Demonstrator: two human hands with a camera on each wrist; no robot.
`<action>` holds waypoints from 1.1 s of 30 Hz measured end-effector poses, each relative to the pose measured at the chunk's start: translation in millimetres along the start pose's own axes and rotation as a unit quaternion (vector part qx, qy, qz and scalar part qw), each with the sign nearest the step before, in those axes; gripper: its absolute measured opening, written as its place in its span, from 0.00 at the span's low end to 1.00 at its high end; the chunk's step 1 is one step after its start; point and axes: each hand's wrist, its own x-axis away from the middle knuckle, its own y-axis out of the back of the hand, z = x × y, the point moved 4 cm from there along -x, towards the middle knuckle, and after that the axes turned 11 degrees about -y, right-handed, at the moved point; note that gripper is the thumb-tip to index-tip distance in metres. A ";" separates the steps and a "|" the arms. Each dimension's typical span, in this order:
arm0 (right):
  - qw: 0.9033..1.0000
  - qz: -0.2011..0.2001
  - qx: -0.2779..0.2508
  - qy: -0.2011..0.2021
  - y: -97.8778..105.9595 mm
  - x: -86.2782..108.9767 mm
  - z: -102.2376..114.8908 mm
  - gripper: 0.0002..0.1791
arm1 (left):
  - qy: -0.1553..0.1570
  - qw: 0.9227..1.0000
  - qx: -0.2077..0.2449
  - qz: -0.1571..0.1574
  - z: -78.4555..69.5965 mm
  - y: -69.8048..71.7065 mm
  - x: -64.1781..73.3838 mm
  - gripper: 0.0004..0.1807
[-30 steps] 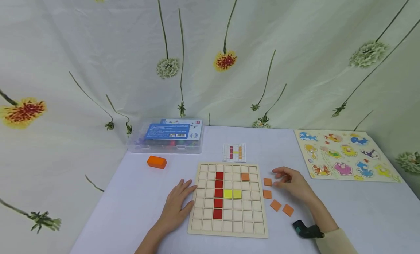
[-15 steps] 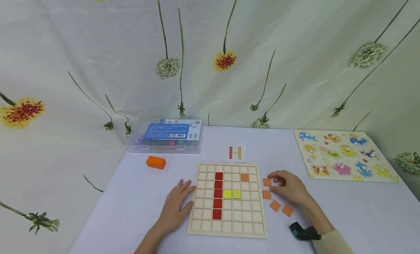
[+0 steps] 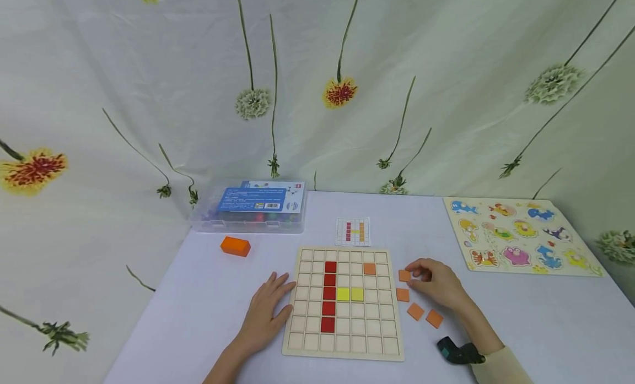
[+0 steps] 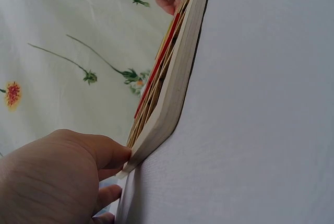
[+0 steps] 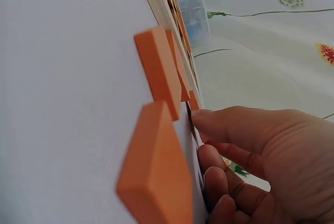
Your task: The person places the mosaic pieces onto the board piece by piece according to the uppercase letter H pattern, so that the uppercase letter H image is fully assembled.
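Observation:
A pale wooden grid board (image 3: 343, 345) lies on the table, with a column of red tiles (image 3: 329, 293), two yellow tiles (image 3: 349, 294) and one orange tile (image 3: 369, 269) set in its squares. My left hand (image 3: 266, 312) rests along the board's left edge, fingers loosely spread, thumb at the rim in the left wrist view. To the right of the board, my right hand (image 3: 439, 285) pinches the farthest loose orange tile (image 3: 404, 275) between thumb and fingers. More orange tiles (image 3: 402, 295) lie nearer me; in the right wrist view one tile (image 5: 151, 166) stands large in front.
Behind the board is a small pattern card (image 3: 353, 232) showing a coloured grid. An orange block (image 3: 235, 246) and a clear plastic case (image 3: 248, 224) are at the back left. At the back right lies a sea-animal puzzle board (image 3: 526, 235).
My right hand has moved left to the farthest loose orange tile, and its fingers have closed in on it. The tile has turned slightly. My left hand stays at the board's edge.

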 end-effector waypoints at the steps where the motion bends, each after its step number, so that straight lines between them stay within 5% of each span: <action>1: 1.000 0.002 -0.005 -0.002 0.2 -0.3 0.1 0.12 | 0.002 1.000 0.003 0.002 0.3 0.0 -0.1 0.25; 12: 0.999 -0.004 -0.035 -0.013 11.7 3.2 14.4 0.13 | -0.005 1.000 -0.002 -0.007 -2.3 0.6 3.1 0.25; 19: 0.999 -0.030 -0.038 0.025 16.5 10.0 37.0 0.13 | 0.002 1.000 0.002 -0.002 -2.1 0.4 3.3 0.25; 33: 0.998 0.015 -0.052 0.017 -18.4 13.8 73.5 0.11 | -0.003 1.000 0.005 0.000 -0.9 0.7 0.8 0.25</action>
